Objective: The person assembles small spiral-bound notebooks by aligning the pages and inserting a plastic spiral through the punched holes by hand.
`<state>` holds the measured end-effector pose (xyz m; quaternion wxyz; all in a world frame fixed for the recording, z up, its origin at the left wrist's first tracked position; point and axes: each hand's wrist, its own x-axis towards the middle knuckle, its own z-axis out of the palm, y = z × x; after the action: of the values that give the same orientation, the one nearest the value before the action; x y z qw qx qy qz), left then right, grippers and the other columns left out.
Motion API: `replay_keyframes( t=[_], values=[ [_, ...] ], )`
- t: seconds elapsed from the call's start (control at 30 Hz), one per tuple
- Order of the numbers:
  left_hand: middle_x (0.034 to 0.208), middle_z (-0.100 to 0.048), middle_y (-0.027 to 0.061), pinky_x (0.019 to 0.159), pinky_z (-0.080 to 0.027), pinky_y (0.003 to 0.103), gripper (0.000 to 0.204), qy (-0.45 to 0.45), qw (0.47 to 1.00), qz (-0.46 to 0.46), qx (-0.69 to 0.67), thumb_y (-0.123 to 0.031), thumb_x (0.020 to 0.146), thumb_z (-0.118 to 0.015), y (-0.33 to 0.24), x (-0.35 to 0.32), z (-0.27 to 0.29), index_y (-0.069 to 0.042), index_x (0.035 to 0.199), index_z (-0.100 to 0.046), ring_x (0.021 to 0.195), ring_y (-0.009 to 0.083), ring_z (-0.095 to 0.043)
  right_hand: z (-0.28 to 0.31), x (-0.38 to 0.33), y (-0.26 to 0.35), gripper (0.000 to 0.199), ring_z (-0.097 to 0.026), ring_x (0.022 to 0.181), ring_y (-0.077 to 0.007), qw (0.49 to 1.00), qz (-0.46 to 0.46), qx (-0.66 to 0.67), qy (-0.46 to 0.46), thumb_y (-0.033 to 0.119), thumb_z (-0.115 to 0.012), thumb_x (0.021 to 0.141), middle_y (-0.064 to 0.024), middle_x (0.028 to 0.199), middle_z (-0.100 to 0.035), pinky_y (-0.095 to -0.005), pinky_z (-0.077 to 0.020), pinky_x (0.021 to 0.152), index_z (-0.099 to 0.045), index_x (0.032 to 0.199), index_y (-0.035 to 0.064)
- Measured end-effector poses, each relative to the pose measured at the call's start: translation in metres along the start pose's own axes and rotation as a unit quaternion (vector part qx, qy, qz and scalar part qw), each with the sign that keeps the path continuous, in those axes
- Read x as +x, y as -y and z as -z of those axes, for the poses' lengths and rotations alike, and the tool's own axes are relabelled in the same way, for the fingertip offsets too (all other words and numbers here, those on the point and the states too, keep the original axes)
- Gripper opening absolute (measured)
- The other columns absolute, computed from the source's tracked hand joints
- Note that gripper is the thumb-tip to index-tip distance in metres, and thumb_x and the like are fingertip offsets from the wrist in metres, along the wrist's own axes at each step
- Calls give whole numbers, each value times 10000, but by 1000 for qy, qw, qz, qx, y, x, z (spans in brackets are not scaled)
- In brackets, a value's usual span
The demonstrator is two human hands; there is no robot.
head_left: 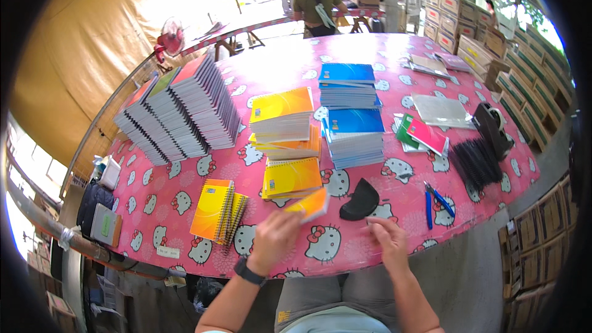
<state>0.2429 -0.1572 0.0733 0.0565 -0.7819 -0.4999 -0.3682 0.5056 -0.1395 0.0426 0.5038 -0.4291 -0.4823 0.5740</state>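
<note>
My left hand, with a dark watch on its wrist, grips a small orange-and-yellow notebook that is tilted up off the table. To its right my right hand has thumb and fingers drawn together; what they pinch, if anything, is too small to make out. A black rounded flat piece lies just beyond those fingers. Several yellow spiral notebooks are piled left of my left hand. Straight ahead stand stacks of yellow notebooks, with a stack of blue notebooks beside them.
Blue-handled pliers and a bundle of black binding coils lie at the right, near a tape dispenser. Tall spiral-bound stacks stand at the far left. A person is at a farther table. Cartons are piled behind.
</note>
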Motion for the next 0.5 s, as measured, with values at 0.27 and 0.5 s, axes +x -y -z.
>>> replay_keyframes(
  t=[0.27,0.5],
  values=[
    [1118,-621,78,862,-467,377,323,56,997,-35,-48,-98,764,-686,-59,-9,-4,-47,1082,-671,990,253,-596,-24,7,-6,186,-599,852,-74,992,3,-37,119,45,-635,886,-26,952,-636,-233,-491,743,-617,1062,-11],
    [956,-666,55,812,-430,352,335,59,996,3,-68,1,738,-617,-64,4,-25,-87,1052,-695,883,226,-609,12,10,0,237,-645,854,-202,933,182,-264,164,66,-688,827,-119,931,-676,-295,-515,743,-663,1055,6]
  ],
)
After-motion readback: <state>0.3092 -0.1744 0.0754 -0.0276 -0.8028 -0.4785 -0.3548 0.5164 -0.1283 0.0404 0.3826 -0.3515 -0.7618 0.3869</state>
